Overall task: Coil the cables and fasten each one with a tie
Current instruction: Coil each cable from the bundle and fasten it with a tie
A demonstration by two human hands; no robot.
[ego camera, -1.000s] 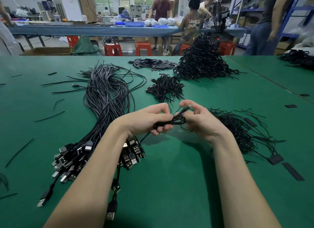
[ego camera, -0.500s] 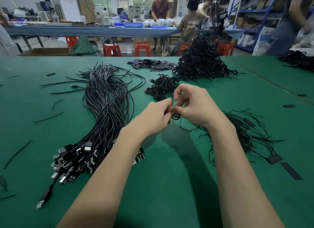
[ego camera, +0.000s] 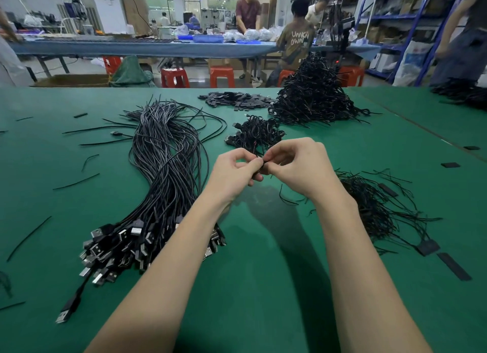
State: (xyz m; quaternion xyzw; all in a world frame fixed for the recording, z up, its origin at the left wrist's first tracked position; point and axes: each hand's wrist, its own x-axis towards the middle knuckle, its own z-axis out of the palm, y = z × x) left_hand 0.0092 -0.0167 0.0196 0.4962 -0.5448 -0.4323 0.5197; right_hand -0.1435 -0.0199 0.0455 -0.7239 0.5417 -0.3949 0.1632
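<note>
Far left on the green table [ego camera: 263, 286] lies the long bundle of loose cables [ego camera: 166, 173], plugs fanned toward me. My left hand [ego camera: 234, 173] and right hand [ego camera: 297, 165] meet above the mat, fingers curled, both pinching a small coiled cable [ego camera: 259, 168] (mostly hidden between my fingertips). Beyond sits a small pile of tied coils [ego camera: 254, 135]; at right, the ties [ego camera: 374, 210].

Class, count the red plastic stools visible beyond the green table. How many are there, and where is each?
4, in a row on the floor: first stool, second stool, third stool under the seated person, fourth stool behind the cable heap. More may be hidden.
</note>
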